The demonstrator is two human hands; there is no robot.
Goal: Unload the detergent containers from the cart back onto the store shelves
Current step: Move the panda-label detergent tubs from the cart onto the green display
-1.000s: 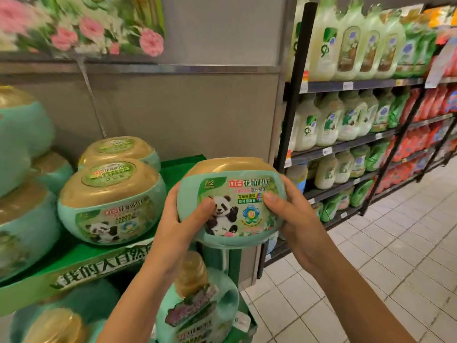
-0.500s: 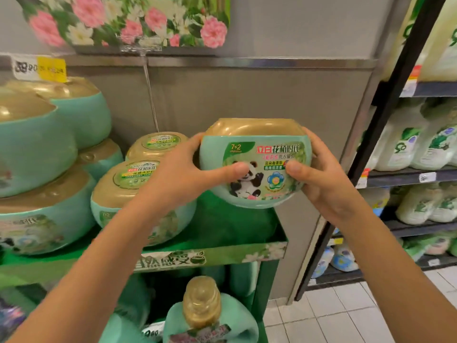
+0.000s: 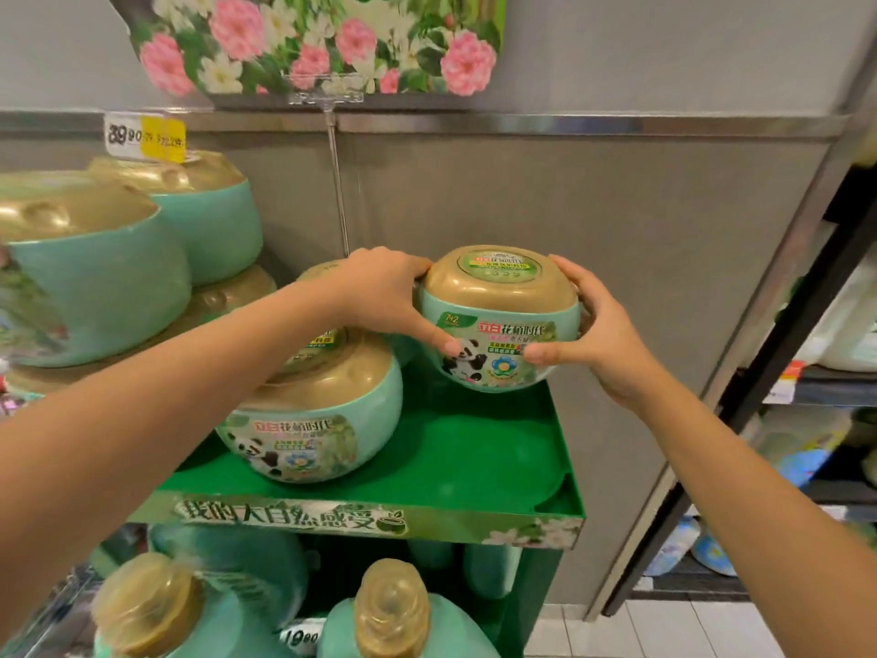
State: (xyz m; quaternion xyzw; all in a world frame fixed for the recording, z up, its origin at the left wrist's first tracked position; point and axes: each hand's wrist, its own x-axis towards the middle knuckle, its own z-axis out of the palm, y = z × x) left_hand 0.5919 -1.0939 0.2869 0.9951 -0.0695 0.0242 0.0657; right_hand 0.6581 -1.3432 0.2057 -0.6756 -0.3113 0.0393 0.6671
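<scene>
1. Gripping from both sides, the two hands hold a round mint-green plastic detergent tub with a domed gold lid and a panda label facing the camera.
2. The left hand curls round the tub's left side, thumb pressed on the front label beside the panda, fingers wrapped over the edge of the lid.
3. The right hand cups the tub's right side, thumb lying across the label, the other fingers bent round the back, where their tips are hidden.
4. The tub is upright at the back right corner of a green cardboard display shelf with a printed front lip; I cannot tell whether its base touches the shelf floor.
5. Just to the left, a second mint-green tub with a gold lid sits on the same shelf, partly under the left forearm.
6. Further left, larger tubs of the same kind are stacked, and a white and yellow price tag hangs above them.
7. A floral cardboard sign with pink blooms stands on a clear holder against the grey wall.
8. Below the shelf, two mint-green bottles with translucent gold caps stand upright.
9. At the right edge, black metal shelving carries blurred goods.
</scene>
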